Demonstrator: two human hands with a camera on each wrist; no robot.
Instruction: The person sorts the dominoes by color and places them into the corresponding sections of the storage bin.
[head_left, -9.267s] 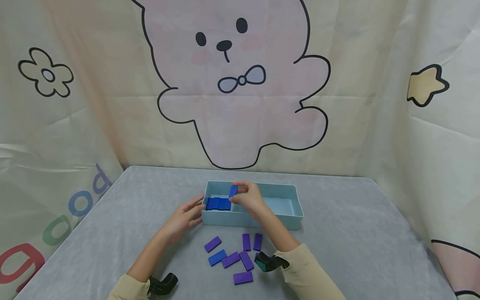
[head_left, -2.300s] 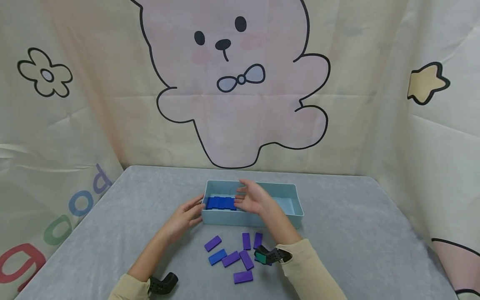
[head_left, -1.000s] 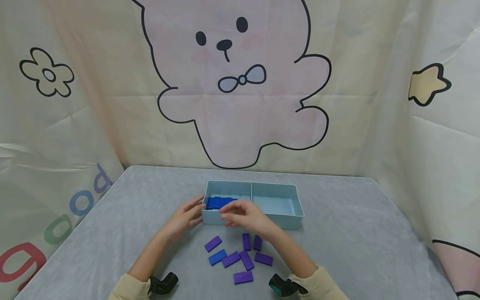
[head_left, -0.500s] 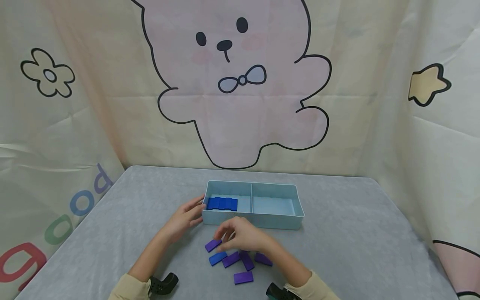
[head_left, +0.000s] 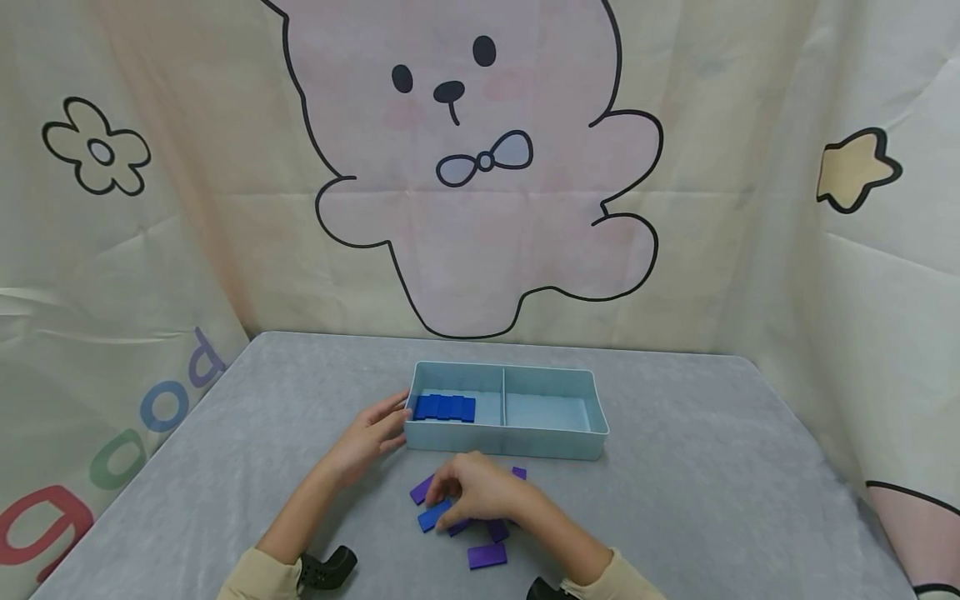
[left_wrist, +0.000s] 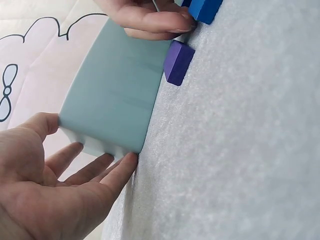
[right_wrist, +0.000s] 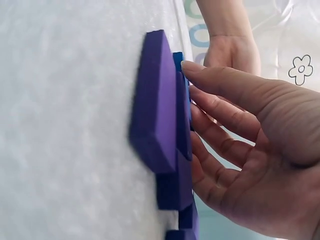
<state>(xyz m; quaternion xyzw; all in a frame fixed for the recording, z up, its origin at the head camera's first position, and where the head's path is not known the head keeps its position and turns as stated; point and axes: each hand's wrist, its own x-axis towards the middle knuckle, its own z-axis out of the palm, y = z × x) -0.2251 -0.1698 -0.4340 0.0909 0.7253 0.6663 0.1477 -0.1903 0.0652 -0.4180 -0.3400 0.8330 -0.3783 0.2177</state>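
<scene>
A light blue two-compartment box stands on the table, with a row of several blue blocks in its left compartment. My left hand rests against the box's left end, fingertips and thumb touching it with fingers extended, as the left wrist view shows. In front of the box, my right hand pinches a loose blue rectangular block between thumb and fingers, low at the tabletop. Loose purple blocks lie around it; some are partly hidden under the right hand. A purple block looms close in the right wrist view.
The grey cloth-covered table extends to both sides. A divider splits the box, and its right compartment shows only its bare floor. Behind hangs a curtain with a printed bear.
My right hand has come out of the box, moved toward me and down over the loose blocks, and taken hold of the blue block. The left hand stays at the box's end.
</scene>
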